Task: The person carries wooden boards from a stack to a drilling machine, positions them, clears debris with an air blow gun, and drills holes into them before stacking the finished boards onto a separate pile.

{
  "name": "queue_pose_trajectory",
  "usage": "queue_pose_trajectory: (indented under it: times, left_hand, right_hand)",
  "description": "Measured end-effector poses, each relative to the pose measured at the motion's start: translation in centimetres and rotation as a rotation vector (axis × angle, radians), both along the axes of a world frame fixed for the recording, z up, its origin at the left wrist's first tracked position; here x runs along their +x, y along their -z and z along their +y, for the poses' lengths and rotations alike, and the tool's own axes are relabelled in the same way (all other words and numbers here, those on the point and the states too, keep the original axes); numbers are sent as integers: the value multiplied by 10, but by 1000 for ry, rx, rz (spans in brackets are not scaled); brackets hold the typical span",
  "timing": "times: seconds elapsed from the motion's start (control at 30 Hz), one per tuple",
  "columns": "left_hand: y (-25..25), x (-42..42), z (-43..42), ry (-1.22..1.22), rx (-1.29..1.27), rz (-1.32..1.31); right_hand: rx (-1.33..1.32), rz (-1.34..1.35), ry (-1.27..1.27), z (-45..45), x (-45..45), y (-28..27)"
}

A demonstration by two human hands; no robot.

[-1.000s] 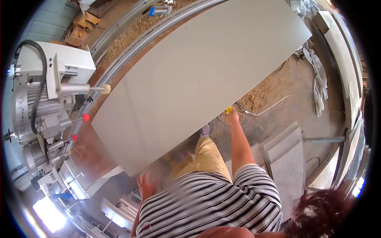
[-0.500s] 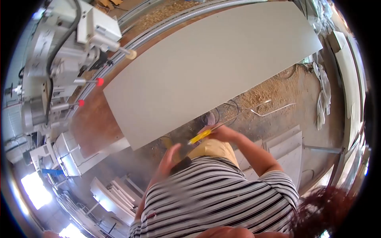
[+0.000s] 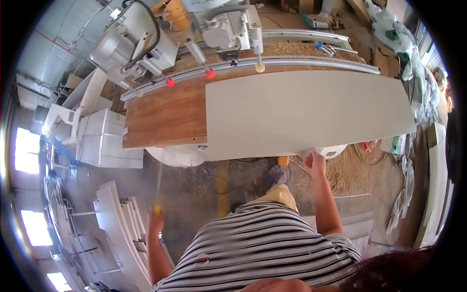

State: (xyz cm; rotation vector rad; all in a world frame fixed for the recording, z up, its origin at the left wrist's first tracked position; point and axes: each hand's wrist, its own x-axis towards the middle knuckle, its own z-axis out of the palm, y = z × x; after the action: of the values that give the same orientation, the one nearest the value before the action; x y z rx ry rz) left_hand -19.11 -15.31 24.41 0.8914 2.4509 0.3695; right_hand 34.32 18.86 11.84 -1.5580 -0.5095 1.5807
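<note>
Clasping edge of pale board (image 3: pixel 306 114) on brown tabletop (image 3: pixel 168 114) with right hand (image 3: pixel 316 162); gripping blurred yellow-handled tool (image 3: pixel 157 209) in left hand (image 3: pixel 155 224)!

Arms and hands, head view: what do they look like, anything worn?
Left hand and right hand: ungloved. Both forearms bare. Right sleeve: short, white with black stripes, matching the shirt. Small pale spot by the left wrist: too blurred to identify.

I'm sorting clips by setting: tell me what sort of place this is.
Probably a woodworking workshop: a pale panel lies on a brown bed, machinery stands along its far side, and what look like wood shavings litter the floor.
</note>
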Motion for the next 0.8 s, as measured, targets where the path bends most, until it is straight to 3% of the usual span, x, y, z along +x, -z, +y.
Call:
queue_pose_trajectory:
  times: [0.03, 0.1, 0.17, 0.3, 0.4, 0.57, 0.63, 0.8]
  left_hand:
    - [-21, 14, 3, -229, 40, 4]
    - [-6, 6, -13, 60, 157, 152]
    - [33, 5, -15, -25, -145, -93]
    - [44, 81, 38, 362, -88, -9]
    - [17, 110, 67, 471, 35, 22]
    - [-20, 84, 57, 257, 77, 104]
    - [-32, 66, 44, -14, 164, -86]
    - [-1, 53, 2, 125, 271, 107]
  right_hand:
    - [53, 53, 66, 6, 2, 1]
    - [34, -39, 85, 17, -1, 5]
    - [19, -123, 111, 28, -3, 13]
    - [98, -92, 160, 41, -13, 17]
    - [43, -267, 192, 57, -27, 8]
    - [79, -408, 310, 74, -27, 20]
    - [41, -482, 355, 73, -28, 21]
    - [2, -496, 255, 78, -20, 23]
